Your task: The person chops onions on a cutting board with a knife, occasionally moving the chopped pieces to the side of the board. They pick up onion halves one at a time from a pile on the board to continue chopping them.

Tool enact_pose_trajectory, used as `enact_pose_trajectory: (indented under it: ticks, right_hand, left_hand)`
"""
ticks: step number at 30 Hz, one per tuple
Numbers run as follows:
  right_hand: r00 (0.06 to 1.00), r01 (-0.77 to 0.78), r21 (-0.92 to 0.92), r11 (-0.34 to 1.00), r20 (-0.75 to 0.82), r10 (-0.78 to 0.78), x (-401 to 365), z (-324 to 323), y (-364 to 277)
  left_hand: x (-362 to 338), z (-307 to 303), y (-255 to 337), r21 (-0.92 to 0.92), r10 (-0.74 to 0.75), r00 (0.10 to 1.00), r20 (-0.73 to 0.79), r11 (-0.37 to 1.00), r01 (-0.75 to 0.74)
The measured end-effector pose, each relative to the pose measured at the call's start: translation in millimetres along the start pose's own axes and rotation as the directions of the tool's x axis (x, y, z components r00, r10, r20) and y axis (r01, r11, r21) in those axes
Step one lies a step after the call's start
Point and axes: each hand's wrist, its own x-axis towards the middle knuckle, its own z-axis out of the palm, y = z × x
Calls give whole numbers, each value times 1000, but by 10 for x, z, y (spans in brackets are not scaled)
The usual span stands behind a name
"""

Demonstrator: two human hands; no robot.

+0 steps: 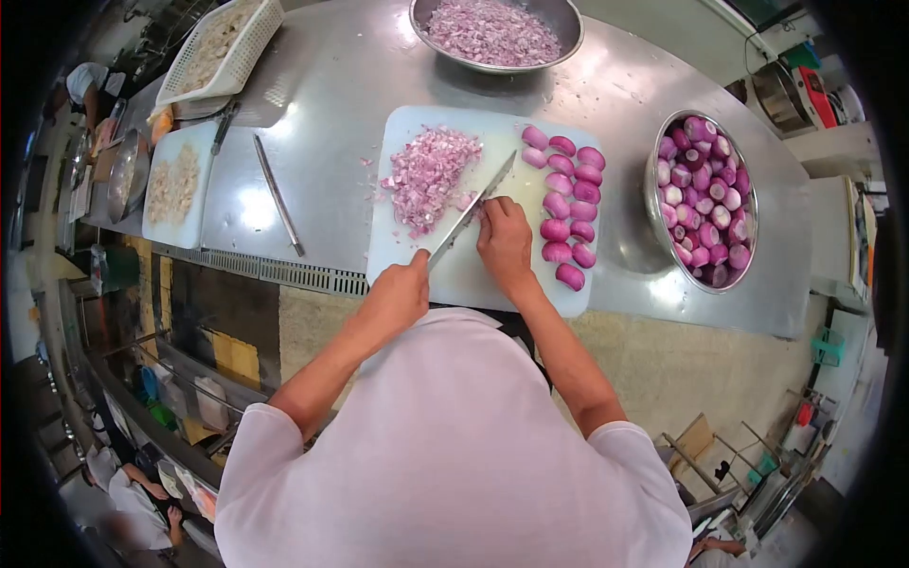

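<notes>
While the left hand (405,289) is shut tight around the handle of the knife (471,210), the blade slants across the middle of the white cutting board (473,279), its tip toward the upper right. The right hand (504,241) rests just beside the blade at centre frame, fingers curled under and knuckles up, probably to keep the tips clear of the edge. Whatever it pins is hidden beneath it, so I cannot tell. The pile of diced shallot (431,175) lies on the blade's far side, at the board's upper left, seemingly pushed clear of the cutting spot. Peeled shallot halves (568,204) wait in 2 rough columns along the board's right edge, close to the right hand. A steel bowl (651,189) of peeled shallots stands further right.
</notes>
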Motion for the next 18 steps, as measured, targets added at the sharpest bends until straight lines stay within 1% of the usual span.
enact_pose_trajectory:
  ticks: [2,5,8,10,13,16,18]
  right_hand:
    - [1000,-17,0,1000,3,17,-37,10,-28]
    - [1000,3,13,1000,-26,-2,-65,-7,27]
    - [999,-24,12,1000,-20,25,-73,53,19]
    - [999,3,36,999,-39,-2,-66,26,22]
    - [999,-1,27,1000,-53,3,-84,28,37]
    - [999,-12,37,999,-29,13,-90,11,22]
    - [998,8,46,999,-57,-6,-100,-1,49]
  left_hand:
    - [-33,49,-73,5,0,1000,22,1000,0]
    - [-54,-11,5,-15,20,1000,7,1000,-20]
    - [-59,-4,6,-30,-19,999,34,999,20]
    - [-13,25,-21,6,0,1000,-5,1000,0]
    - [-92,-24,76,-42,3,1000,15,999,-3]
    - [2,78,-53,-53,12,1000,-11,999,-13]
    - [-40,2,-13,-40,15,1000,-25,999,-16]
